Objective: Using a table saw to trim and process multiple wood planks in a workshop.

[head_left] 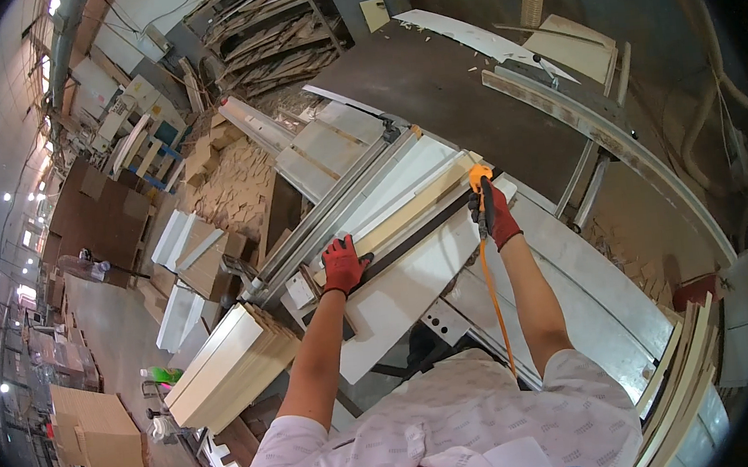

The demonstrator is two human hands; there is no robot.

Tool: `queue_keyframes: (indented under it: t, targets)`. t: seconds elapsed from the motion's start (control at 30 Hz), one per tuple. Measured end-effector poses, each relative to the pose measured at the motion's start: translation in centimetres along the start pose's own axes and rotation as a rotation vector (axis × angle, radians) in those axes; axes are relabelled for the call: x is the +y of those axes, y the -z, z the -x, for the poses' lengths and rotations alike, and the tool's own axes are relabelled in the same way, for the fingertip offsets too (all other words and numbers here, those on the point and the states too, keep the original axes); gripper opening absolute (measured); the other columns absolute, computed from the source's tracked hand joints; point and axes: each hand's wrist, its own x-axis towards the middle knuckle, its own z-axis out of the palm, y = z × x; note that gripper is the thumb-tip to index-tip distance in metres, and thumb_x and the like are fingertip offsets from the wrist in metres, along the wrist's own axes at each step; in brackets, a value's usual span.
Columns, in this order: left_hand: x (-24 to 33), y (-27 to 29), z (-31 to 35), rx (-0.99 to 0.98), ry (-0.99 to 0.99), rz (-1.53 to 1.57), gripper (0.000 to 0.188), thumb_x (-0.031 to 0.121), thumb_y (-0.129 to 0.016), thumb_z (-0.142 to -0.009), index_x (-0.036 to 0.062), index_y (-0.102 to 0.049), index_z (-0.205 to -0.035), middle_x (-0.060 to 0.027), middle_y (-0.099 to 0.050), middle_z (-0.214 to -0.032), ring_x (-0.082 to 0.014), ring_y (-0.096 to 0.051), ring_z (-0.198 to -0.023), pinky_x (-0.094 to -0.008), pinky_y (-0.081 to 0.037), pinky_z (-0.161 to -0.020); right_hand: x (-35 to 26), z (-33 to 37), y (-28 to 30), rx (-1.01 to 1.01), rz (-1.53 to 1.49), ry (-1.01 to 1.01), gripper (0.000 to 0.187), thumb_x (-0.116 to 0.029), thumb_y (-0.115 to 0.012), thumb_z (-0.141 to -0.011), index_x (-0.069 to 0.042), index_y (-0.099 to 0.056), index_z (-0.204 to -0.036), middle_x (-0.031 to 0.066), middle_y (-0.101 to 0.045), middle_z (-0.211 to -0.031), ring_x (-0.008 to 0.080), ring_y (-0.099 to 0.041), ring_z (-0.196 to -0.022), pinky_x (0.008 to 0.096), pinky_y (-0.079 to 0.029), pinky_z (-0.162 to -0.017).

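My left hand (pixel 344 265), in a red glove with dark fingertips, lies with fingers spread at the near end of a pale wooden strip (pixel 420 200). That strip runs diagonally across a white saw table (pixel 407 309), alongside a dark straight bar (pixel 420 249). At the strip's far end, my right hand (pixel 499 218), gloved alike, is wrapped round an orange-headed air gun (pixel 480 174). An orange hose (pixel 495 307) hangs from it toward my body. The gun's nozzle tip is too small to make out.
A stack of pale boards (pixel 232 361) stands at left, near my left forearm. Long strips (pixel 685 384) lean at lower right. A metal rail (pixel 323 216) borders the table, and a dark tabletop (pixel 460 92) extends beyond. Cardboard boxes (pixel 98 431) sit on the left floor.
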Motion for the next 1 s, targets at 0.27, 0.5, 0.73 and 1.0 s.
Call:
queue_keyframes:
  t: [0.27, 0.5, 0.73, 1.0]
  targets:
    - [-0.9, -0.5, 0.6, 0.035, 0.008, 0.005, 0.075, 0.048, -0.072, -0.075, 0.0059, -0.042, -0.130, -0.0197, -0.050, -0.120, -0.0341, -0.051, -0.109, -0.0487, -0.038, -0.090, -2.3, -1.4, -1.2, -0.092, 0.236, 0.043, 0.037, -0.052, -0.053, -0.091, -0.014, -0.053, -0.089, 0.0030, -0.056, -0.062, 0.0142, -0.053, -0.046, 0.0289, -0.041, -0.037]
    - [-0.8, -0.8, 0.4, 0.054, -0.021, 0.037, 0.076, 0.047, -0.071, -0.076, 0.0051, -0.040, -0.131, -0.0203, -0.051, -0.118, -0.0357, -0.050, -0.110, -0.0490, -0.038, -0.090, -5.7, -3.8, 0.7, -0.014, 0.374, 0.054, 0.031, -0.045, -0.054, -0.092, -0.014, -0.052, -0.092, 0.0002, -0.052, -0.060, 0.0116, -0.047, -0.042, 0.0270, -0.037, -0.038]
    - [-0.8, -0.7, 0.4, 0.057, -0.003, 0.028, 0.077, 0.048, -0.071, -0.076, 0.0058, -0.038, -0.132, -0.0189, -0.051, -0.117, -0.0345, -0.050, -0.109, -0.0488, -0.039, -0.088, -6.0, -1.7, 1.2, 0.319, 0.125, 0.543, 0.030, -0.041, -0.057, -0.093, -0.014, -0.047, -0.084, -0.0013, -0.046, -0.059, 0.0118, -0.045, -0.045, 0.0273, -0.035, -0.040]
    - [-0.2, -0.6, 0.2, 0.022, 0.018, 0.073, 0.076, 0.047, -0.073, -0.075, 0.0062, -0.042, -0.130, -0.0188, -0.051, -0.118, -0.0337, -0.050, -0.111, -0.0483, -0.038, -0.090, -7.3, 6.6, 0.5, -0.011, 0.053, 0.185, 0.034, -0.047, -0.059, -0.091, -0.014, -0.050, -0.093, 0.0004, -0.051, -0.063, 0.0116, -0.049, -0.049, 0.0262, -0.039, -0.043]
